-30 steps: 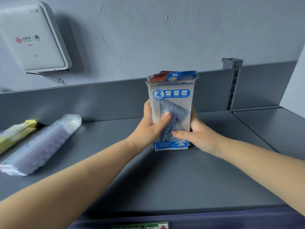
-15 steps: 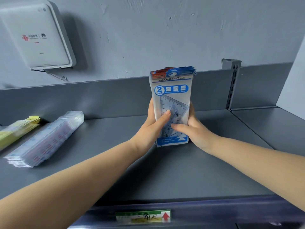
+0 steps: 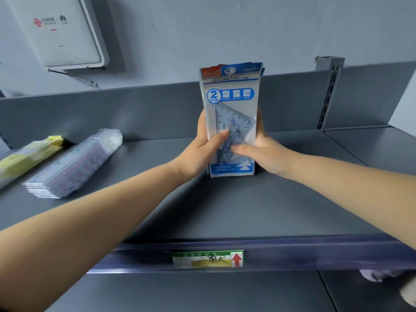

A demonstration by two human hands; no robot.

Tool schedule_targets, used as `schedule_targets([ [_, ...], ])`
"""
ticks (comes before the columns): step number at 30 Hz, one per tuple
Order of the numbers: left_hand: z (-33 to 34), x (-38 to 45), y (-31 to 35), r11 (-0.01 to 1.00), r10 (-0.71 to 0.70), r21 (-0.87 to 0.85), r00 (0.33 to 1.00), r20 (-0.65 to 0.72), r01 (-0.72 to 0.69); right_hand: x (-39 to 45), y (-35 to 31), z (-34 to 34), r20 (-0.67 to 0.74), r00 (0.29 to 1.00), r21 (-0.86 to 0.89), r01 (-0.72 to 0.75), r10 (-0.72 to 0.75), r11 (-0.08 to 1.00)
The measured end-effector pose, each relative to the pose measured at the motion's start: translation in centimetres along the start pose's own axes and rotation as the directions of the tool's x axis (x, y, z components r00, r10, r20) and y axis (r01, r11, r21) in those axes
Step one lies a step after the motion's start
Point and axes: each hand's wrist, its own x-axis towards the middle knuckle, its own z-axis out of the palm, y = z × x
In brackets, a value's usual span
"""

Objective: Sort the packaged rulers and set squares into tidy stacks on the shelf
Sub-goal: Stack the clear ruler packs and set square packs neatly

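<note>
A bundle of packaged set squares (image 3: 231,102), white and blue with "GEOMETRIC" and "2 PCS" printed on top, stands upright with its lower edge on the grey shelf (image 3: 225,206). My left hand (image 3: 202,152) grips its left side, thumb across the front. My right hand (image 3: 263,154) grips its right side, thumb also on the front. A stack of clear-packed rulers (image 3: 74,163) lies flat at the left of the shelf. Beside it, at the far left, lies a stack of yellow packages (image 3: 24,158).
The shelf has a grey back panel (image 3: 135,109) and a slotted upright (image 3: 329,93) at the right. A price label (image 3: 208,258) with a red arrow sits on the front rail. A white wall box (image 3: 56,30) hangs upper left. Another shelf (image 3: 371,152) adjoins on the right.
The bundle stays upright between both hands; my view has tipped down a little, bringing the front rail and label into sight. The hands keep the same grip.
</note>
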Motion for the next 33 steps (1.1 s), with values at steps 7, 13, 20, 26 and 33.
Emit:
schedule_targets([
  [7,-3.1,-0.1,0.5,0.995,-0.098,-0.022,0.995,0.009,0.098,1.9,-1.1,1.7,-0.001,0.993,0.069,-0.117,0.118,0.991],
  [13,-4.6,0.5,0.6,0.952,-0.294,0.074,0.954,-0.048,0.297,4.0,-2.1,3.0,-0.035,0.939,0.069,-0.338,0.341,0.939],
  [20,-4.8,1.6,-2.2,0.889,-0.457,-0.016,0.888,0.046,0.458,3.6,-1.7,3.1,-0.107,0.82,-0.189,-0.573,0.563,0.798],
  [26,-3.8,1.9,-3.4,0.76,-0.437,-0.516,0.898,0.045,0.395,3.7,-1.4,3.9,-0.119,0.848,0.288,-0.468,0.516,0.836],
  [33,-4.1,2.7,-2.9,0.664,-0.548,-0.585,0.835,0.044,0.466,4.7,-1.8,4.7,-0.216,0.769,0.454,-0.466,0.602,0.759],
])
